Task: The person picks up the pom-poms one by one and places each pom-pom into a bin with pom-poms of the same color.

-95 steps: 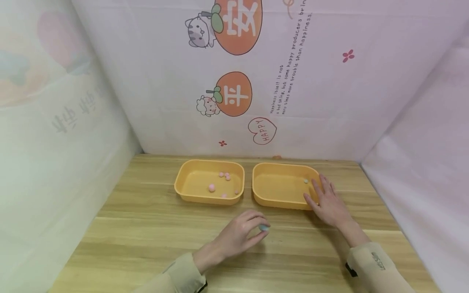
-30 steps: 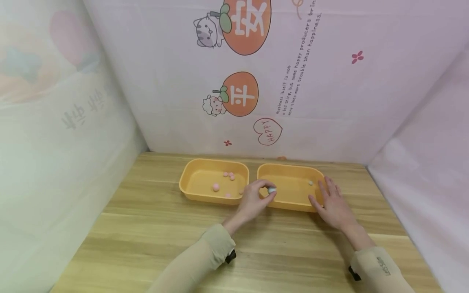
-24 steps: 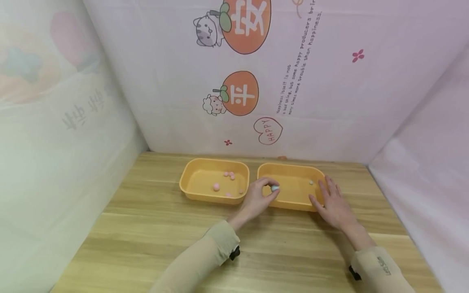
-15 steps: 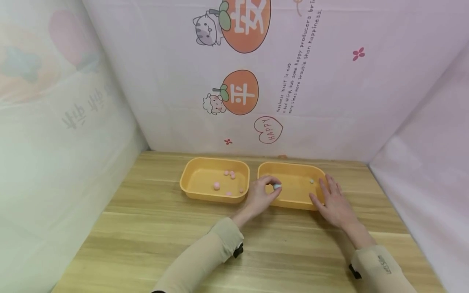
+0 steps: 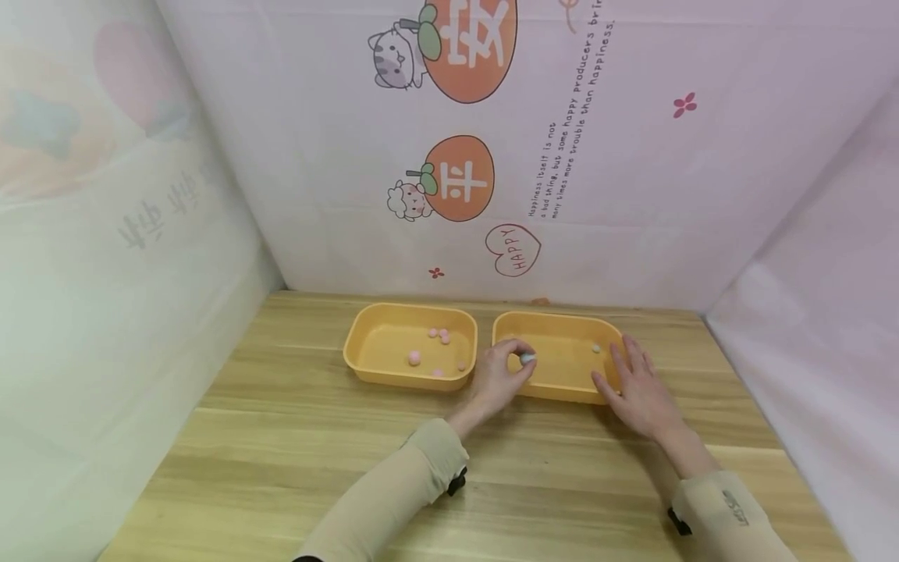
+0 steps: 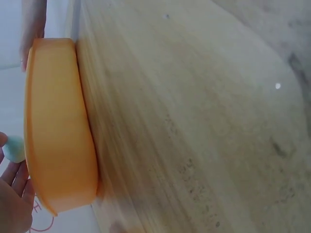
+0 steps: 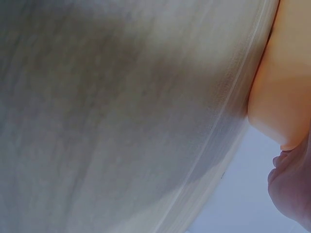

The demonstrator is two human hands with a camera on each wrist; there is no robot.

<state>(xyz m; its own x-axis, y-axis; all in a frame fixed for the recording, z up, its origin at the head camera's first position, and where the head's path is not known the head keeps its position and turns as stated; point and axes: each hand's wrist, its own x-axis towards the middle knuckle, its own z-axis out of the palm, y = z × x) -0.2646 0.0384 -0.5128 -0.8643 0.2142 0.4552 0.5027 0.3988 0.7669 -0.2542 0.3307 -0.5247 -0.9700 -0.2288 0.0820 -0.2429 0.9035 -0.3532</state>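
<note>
In the head view, my left hand [image 5: 495, 381] pinches a small light blue ball [image 5: 527, 358] between thumb and fingertips, over the front left part of the right yellow tray [image 5: 562, 394]. The left wrist view shows that ball [image 6: 14, 148] just past the tray's rim, with a paler patch on its lower side. My right hand [image 5: 641, 394] rests spread on the same tray's right end, some fingers inside and others outside the rim. Near its fingertips, a tiny pale green ball [image 5: 596, 349] lies on the tray's floor.
A second yellow tray [image 5: 403, 381] stands to the left with several pink balls in it, the largest pink ball [image 5: 414, 358] near its middle. Both trays sit on a wooden table [image 5: 281, 460], with printed white cloth [image 5: 316, 195] behind and at both sides.
My left hand has carried the blue ball from the table in front forward over the right tray, then shifted slightly right. The right hand stays at the tray's end.
</note>
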